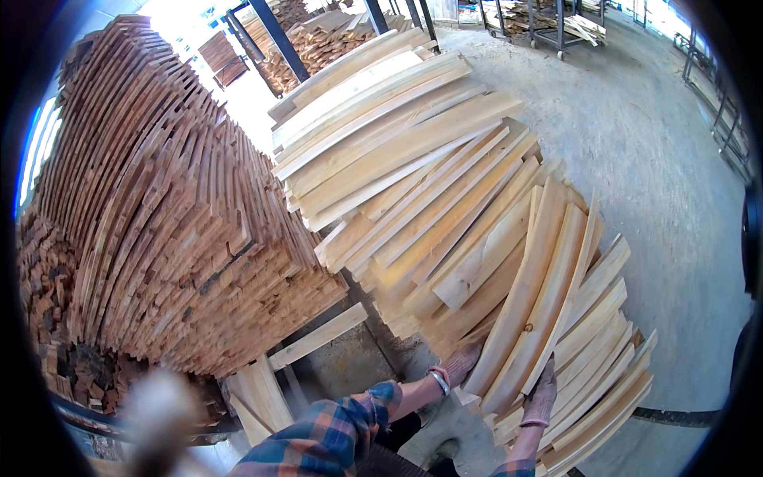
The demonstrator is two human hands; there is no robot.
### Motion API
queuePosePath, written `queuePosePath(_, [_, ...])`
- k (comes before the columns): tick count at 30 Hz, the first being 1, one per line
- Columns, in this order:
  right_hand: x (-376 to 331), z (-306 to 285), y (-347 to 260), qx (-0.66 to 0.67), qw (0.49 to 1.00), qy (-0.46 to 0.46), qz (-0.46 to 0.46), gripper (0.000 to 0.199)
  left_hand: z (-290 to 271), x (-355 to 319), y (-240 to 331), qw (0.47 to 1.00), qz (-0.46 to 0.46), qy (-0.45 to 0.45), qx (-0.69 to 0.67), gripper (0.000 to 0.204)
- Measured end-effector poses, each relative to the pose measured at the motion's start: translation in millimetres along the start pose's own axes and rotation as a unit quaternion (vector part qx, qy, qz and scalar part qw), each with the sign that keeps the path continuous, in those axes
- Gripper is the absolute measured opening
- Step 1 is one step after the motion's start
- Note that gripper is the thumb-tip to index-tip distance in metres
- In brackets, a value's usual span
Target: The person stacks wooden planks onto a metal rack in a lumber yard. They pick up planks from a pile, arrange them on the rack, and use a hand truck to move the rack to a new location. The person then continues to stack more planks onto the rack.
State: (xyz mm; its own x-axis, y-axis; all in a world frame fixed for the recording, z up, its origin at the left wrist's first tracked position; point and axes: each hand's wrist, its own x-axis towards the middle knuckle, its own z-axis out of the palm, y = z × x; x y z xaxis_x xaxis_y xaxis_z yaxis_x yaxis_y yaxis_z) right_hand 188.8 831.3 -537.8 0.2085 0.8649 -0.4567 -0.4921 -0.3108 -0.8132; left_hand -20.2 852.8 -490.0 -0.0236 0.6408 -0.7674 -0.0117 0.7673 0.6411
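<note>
Several pale wooden boards [534,322] lie together at a slant between my hands, one with a dark knot. My left hand [461,363], in a pinkish work glove, grips their near end from the left, its fingers partly hidden by the wood. On the other side, my right hand [541,395], gloved as well, presses against the outer board with its fingers around the edge. Beneath and beyond them spreads a long pile of pale boards [397,159], lying crosswise in overlapping rows. More loose boards [596,374] fan out just right of my right hand.
A tall stack of reddish-brown boards [171,215] rises on the left. Low pale planks [266,393] lie near my left sleeve. Dark metal posts [278,36] stand behind the pile, and a wheeled rack [560,32] stands far back on the concrete floor [620,135].
</note>
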Motion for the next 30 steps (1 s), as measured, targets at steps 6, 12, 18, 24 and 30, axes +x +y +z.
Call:
queuePosePath(6, [-45, 0, 14, -0.059, 0.992, -0.104, 0.042, 0.073, 1, -27, -29, 0.955, 0.152, -0.016, 0.253, 0.075])
queuePosePath(12, [-83, 3, 33, 0.045, 0.970, -0.160, 0.179, 0.077, -44, -59, -53, 0.985, 0.106, -0.048, 0.130, 0.072])
queuePosePath(18, [-91, 5, 37, -0.003, 0.988, -0.131, 0.081, 0.080, -43, -18, -98, 0.995, 0.088, -0.038, -0.034, 0.052])
queuePosePath(24, [-181, -43, -29, -0.224, 0.951, -0.207, 0.041, 0.124, -27, -116, -152, 0.913, 0.305, -0.212, 0.167, 0.036])
queuePosePath(30, [-137, -42, -20, -0.091, 0.980, -0.173, 0.047, 0.121, 15, -106, -111, 0.982, -0.030, -0.087, -0.164, 0.069])
